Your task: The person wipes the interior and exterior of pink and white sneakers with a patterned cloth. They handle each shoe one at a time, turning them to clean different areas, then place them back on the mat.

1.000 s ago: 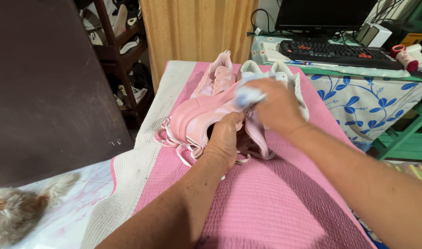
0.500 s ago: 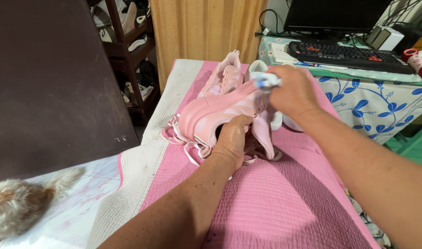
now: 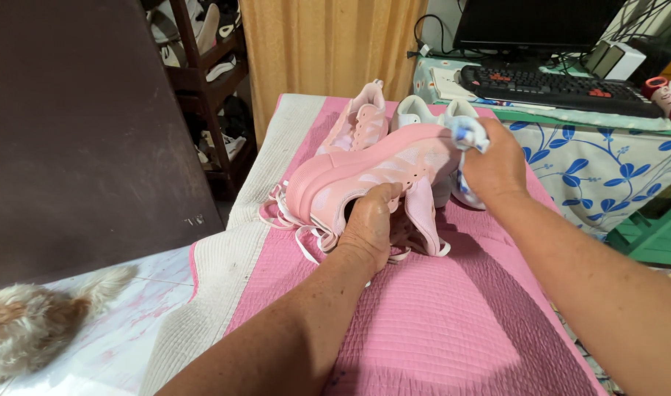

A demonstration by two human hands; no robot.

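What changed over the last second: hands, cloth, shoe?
The right hand with its blue-and-white cloth slid along the held pink shoe from mid-upper toward its far, right end. Nothing was newly taken hold of or let go. The left hand stays gripping the shoe at its opening, laces hanging; the second pink shoe and the white shoes lie unmoved on the pink quilt.

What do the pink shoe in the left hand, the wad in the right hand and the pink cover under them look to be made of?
Pink sneaker: smooth matte upper, probably synthetic leather, with punched vent holes; thick moulded sole, likely foam or rubber.
Wad in the right hand: soft crumpled white-and-blue cloth, possibly a wipe.
Pink cover: quilted fabric, matte, with stitched rows.
The left hand grips the sneaker's opening.
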